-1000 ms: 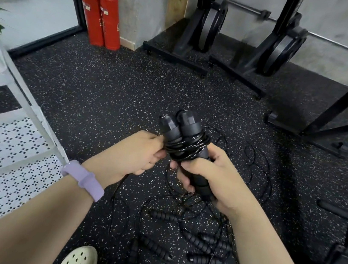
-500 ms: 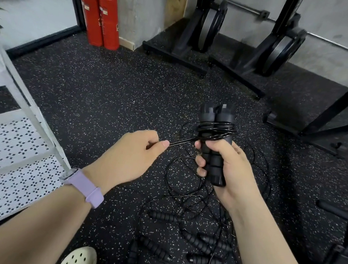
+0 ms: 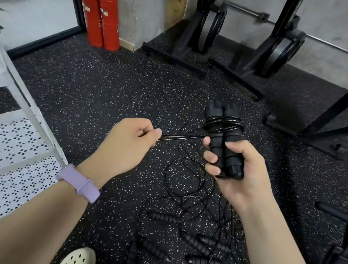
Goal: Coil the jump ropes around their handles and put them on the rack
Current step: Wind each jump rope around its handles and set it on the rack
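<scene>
The right hand [image 3: 238,170] grips a pair of black jump-rope handles [image 3: 223,138] held side by side, fingers curled round their lower halves from the far side and the thumb folded across the near side. The handles stand nearly upright, long axis running from the butt ends just below the fingers up to the capped ends above them, leaning slightly away from the person and to the left. Several turns of thin black cord [image 3: 222,124] wrap both handles together just above the fingertips. From that coil a taut doubled strand [image 3: 179,137] runs leftward, close to level, to the left hand [image 3: 130,143], which pinches it between thumb and curled forefinger, well apart from the right hand's fingers. Below both hands, on the speckled black floor [image 3: 89,88], lies a tangle of more jump ropes [image 3: 188,230], their ribbed handles pointing various ways. A white perforated rack [image 3: 7,153] stands left of the left wrist, which wears a lilac band [image 3: 80,182].
</scene>
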`<state>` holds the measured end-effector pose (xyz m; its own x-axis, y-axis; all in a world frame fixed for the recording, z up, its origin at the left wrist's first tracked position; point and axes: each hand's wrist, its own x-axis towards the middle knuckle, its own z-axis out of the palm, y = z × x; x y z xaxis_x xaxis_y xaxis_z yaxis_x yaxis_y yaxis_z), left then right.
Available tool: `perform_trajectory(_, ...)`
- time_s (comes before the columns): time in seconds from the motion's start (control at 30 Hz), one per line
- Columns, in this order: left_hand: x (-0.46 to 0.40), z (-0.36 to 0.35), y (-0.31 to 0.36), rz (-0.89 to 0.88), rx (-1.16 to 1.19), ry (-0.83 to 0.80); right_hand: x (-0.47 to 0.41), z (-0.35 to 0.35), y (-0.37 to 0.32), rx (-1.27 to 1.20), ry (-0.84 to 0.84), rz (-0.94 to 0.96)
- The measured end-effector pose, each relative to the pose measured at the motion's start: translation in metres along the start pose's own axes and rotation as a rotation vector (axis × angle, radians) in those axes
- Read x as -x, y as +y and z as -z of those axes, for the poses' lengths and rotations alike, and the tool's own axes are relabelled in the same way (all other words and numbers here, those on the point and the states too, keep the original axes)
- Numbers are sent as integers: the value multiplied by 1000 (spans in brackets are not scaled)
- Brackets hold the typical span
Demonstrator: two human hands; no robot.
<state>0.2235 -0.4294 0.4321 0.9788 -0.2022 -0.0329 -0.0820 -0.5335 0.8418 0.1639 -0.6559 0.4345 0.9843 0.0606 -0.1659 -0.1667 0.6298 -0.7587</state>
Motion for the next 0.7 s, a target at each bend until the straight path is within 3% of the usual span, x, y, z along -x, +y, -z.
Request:
perform_trajectory(0.2,1,-3,3,-32,8,23,-2,-1,1,74,113,-5)
perform_trajectory(0.5,10,-2,7,-182,-325,25,-7,2,16,751,334,-59)
perform_trajectory(0.6,10,-2,8,-176,-508,-63,-8,3,22,939,351,-63)
perform_trajectory(0.7,9,-2,3,-26,-696,-271,-8,5,24,1139,413,-21)
